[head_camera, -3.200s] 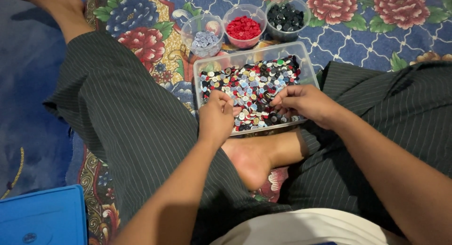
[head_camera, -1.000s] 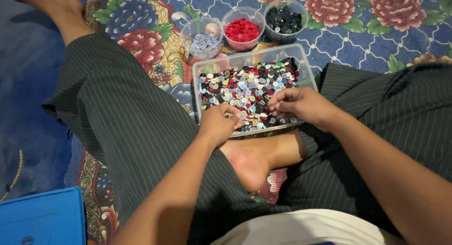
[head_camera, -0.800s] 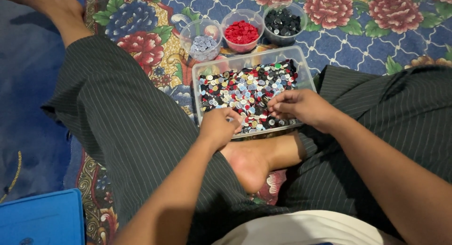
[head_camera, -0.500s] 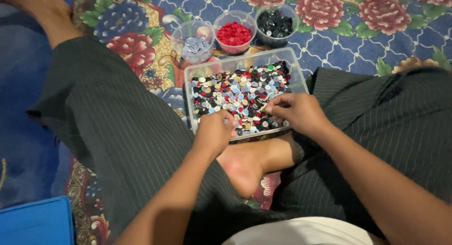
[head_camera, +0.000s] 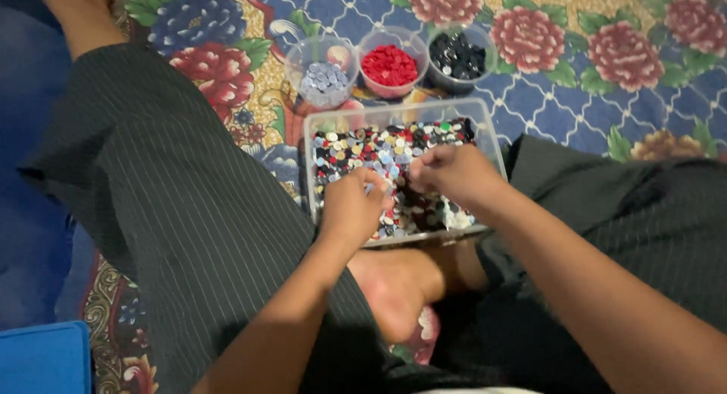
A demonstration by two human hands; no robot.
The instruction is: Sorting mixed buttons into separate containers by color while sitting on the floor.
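A clear plastic tray (head_camera: 312, 165) full of mixed coloured buttons (head_camera: 356, 148) lies on the floral mat between my legs. My left hand (head_camera: 351, 208) rests over the tray's near left part, fingers curled down among the buttons. Over the tray's middle right, my right hand (head_camera: 453, 174) has its fingertips pinched together at the buttons. Whether either hand holds a button is hidden. Behind the tray stand three small round cups: one with pale blue buttons (head_camera: 324, 84), one with red buttons (head_camera: 390, 65), one with black buttons (head_camera: 457, 56).
I sit with striped dark trousers (head_camera: 174, 212) spread on both sides and a bare foot (head_camera: 394, 288) just before the tray. A blue box corner (head_camera: 42, 360) sits at the lower left. The floral mat (head_camera: 606, 53) stretches behind.
The view has shifted so the tray sits a little lower and more central. Both hands stay over the tray, and the left hand has moved slightly further in over the buttons.
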